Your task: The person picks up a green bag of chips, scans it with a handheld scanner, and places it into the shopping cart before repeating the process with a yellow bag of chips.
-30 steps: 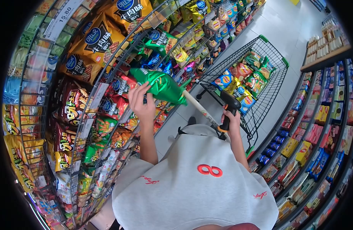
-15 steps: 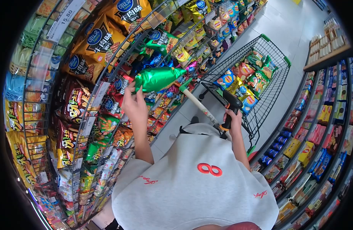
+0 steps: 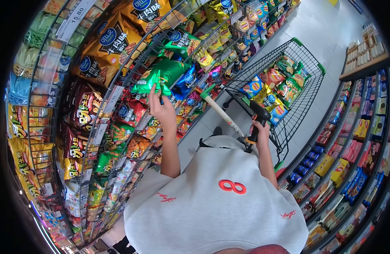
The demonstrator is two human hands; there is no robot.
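My left hand (image 3: 162, 109) is raised at the snack shelf, its fingertips closed on the lower edge of a shiny green chip bag (image 3: 163, 75). The bag lies tilted among other bags at the wire rack, its printed front mostly turned away. A blue chip bag (image 3: 188, 78) is just right of it, and a red bag (image 3: 129, 111) lies below. My right hand (image 3: 262, 132) is wrapped round a black-and-orange handheld device (image 3: 259, 111) that looks like a barcode scanner. It is beside the white handle bar (image 3: 223, 115) of the shopping cart.
The wire shopping cart (image 3: 291, 136) stands ahead to the right, with several chip bags (image 3: 288, 91) inside. Orange chip bags (image 3: 112, 38) fill the upper left rack. Packed shelves (image 3: 330, 165) line the right side. Pale floor tiles (image 3: 319, 25) run between them.
My left hand has moved right and slightly down. The green bag has swung from pointing out over the aisle to lying against the rack. My right hand stays by the cart handle.
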